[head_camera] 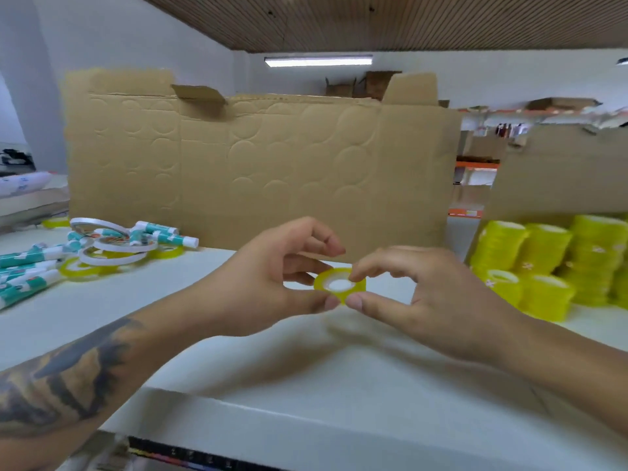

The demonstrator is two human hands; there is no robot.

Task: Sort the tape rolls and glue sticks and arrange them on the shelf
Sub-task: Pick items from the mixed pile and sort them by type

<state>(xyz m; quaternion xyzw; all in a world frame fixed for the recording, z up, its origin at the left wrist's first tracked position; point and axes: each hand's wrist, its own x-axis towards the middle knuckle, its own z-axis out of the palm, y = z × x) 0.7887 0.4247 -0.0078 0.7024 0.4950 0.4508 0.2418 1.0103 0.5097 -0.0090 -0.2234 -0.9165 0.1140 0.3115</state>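
Yellow tape roll (339,284), small with a white core, is pinched above the white shelf (238,375) by left hand (272,283) and right hand (414,294), fingers curled.

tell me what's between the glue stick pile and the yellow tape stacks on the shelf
In the head view, both hands, left hand and right hand, pinch one yellow tape roll over bare white shelf.
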